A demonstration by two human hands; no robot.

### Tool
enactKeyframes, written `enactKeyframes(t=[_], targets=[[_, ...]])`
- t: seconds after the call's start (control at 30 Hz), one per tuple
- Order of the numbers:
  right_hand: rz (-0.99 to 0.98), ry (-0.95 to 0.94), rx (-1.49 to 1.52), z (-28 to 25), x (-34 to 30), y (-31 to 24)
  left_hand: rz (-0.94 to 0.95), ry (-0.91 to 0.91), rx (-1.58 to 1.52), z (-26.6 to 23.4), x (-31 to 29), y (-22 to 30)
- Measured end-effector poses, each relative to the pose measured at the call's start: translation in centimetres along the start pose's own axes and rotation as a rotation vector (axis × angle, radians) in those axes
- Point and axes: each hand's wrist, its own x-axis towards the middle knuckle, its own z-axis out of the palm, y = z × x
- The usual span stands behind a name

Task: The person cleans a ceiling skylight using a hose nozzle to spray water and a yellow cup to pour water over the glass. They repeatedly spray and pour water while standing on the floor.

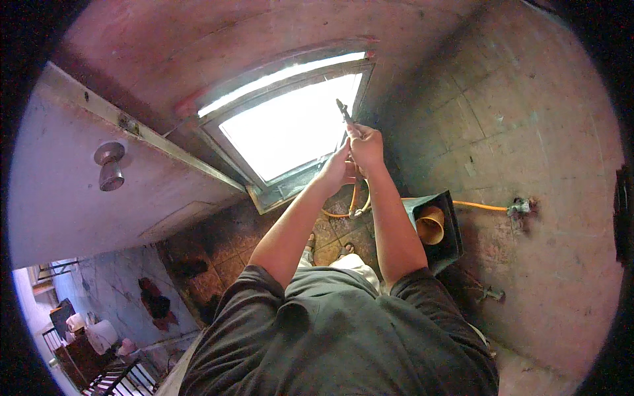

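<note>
A: Hands?

B: Both raised in front of the window frame (310, 173). Right hand (367, 146) clenched round the grip of a slim dark tool (343, 111), pliers by the look. Left hand (338, 170) just below and to the left, touching the right wrist; curled, but whether it grasps anything I cannot tell.

A: Tool's lie?

B: Long axis runs up and slightly left from the right fist. Tip sits against the bright pane near the frame's right side, close to its upper right corner. Right hand is the nearer one to the tip.

A: Below?

B: Orange hose (356, 198) on the tiled floor, running to a wall tap (519, 207); dark bin (441, 231) with an orange cup (430, 224) inside. Door (105, 198) at left.
</note>
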Motion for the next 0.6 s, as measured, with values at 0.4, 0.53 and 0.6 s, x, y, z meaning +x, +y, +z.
enactKeyframes(t=[0.4, 0.53, 0.6], targets=[[0.04, -0.075, -0.013, 3.2, 1.1, 1.2, 0.044, 0.064, -0.026, -2.0, -1.4, 0.9], [-0.29, -0.084, -0.086, 4.5, 3.0, 4.6, 0.11, 0.06, 0.016, -3.1, -1.0, 0.9], [0.102, -0.114, 0.04, 5.2, -1.4, -3.3, 0.13, 0.085, -0.003, -4.1, -2.2, 0.6]])
